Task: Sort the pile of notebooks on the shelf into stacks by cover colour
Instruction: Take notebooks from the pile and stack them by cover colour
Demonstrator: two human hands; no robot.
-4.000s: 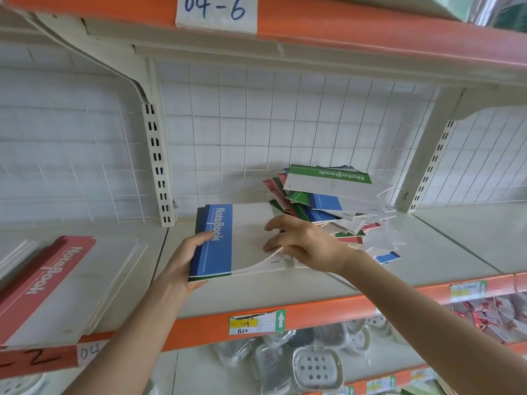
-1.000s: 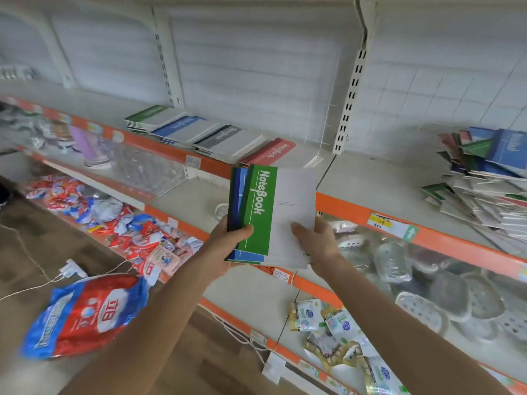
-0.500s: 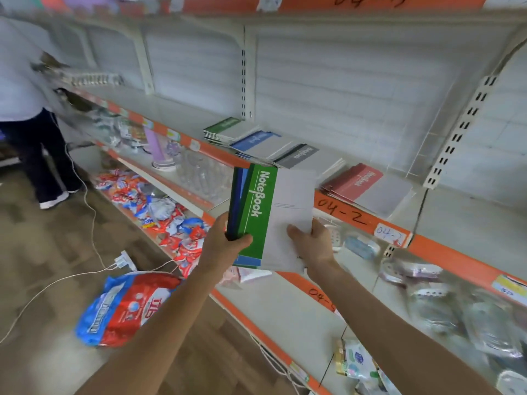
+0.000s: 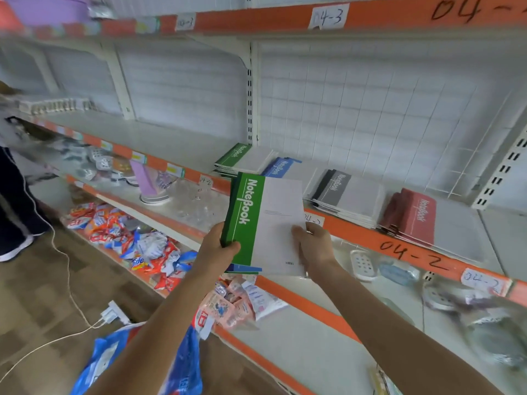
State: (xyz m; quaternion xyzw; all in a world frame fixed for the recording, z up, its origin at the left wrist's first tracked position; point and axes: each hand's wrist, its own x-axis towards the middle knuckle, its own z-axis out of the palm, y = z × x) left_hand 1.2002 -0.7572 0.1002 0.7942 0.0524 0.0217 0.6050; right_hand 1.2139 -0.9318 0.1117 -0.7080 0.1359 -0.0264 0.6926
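I hold a small bundle of notebooks [image 4: 265, 223] upright in front of the shelf, a green-spined one on top and a blue edge showing underneath. My left hand [image 4: 219, 246] grips the spine side, my right hand [image 4: 313, 246] the white lower right corner. On the shelf [image 4: 171, 143] behind lie four sorted stacks: green [image 4: 242, 159], blue [image 4: 281, 166], dark grey [image 4: 345, 195] and red [image 4: 413, 220]. The unsorted pile is out of view.
Orange shelf edge with labels 04-2 [image 4: 410, 252] runs below the stacks. Lower shelves hold soap dishes [image 4: 363, 265] and packets [image 4: 137, 243]. A blue and red bag [image 4: 142, 363] and a white cable [image 4: 68, 280] lie on the floor. A person's leg [image 4: 14, 209] stands at far left.
I took blue and green notebooks from the pile at the right and turned left with them. The four sorted stacks have come closer, right behind the bundle.
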